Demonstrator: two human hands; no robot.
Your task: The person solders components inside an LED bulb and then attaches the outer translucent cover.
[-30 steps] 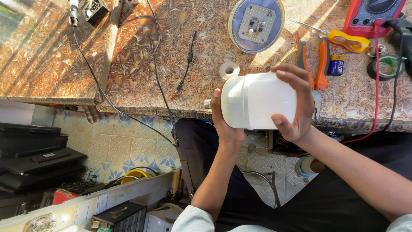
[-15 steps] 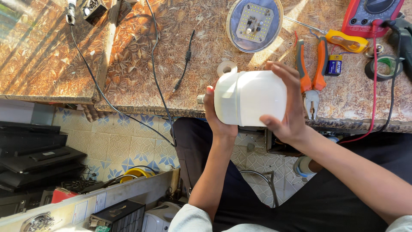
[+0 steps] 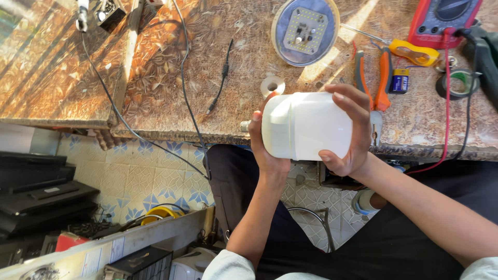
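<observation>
Both my hands hold a large white lamp bulb (image 3: pixel 306 126) lying on its side over the front edge of the patterned brown worktop (image 3: pixel 155 78). My left hand (image 3: pixel 264 145) grips its base end, where a metal tip pokes out to the left. My right hand (image 3: pixel 350 132) wraps around the dome end. Beyond the bulb on the worktop lie a round plate with a small square circuit board (image 3: pixel 305 31) and a small white ring (image 3: pixel 272 85).
Orange-handled pliers (image 3: pixel 376 78), a small blue battery (image 3: pixel 399 81), a yellow-handled tool (image 3: pixel 415 52), a red multimeter (image 3: pixel 443 21) with red lead, a tape roll (image 3: pixel 456 84) lie at right. Black cables (image 3: pixel 187 83) cross the worktop. Tiled floor and black boxes (image 3: pixel 36 192) lie below.
The view has shifted slightly. The bulb has turned a little in my hands, and my right hand's fingers have moved further over its top.
</observation>
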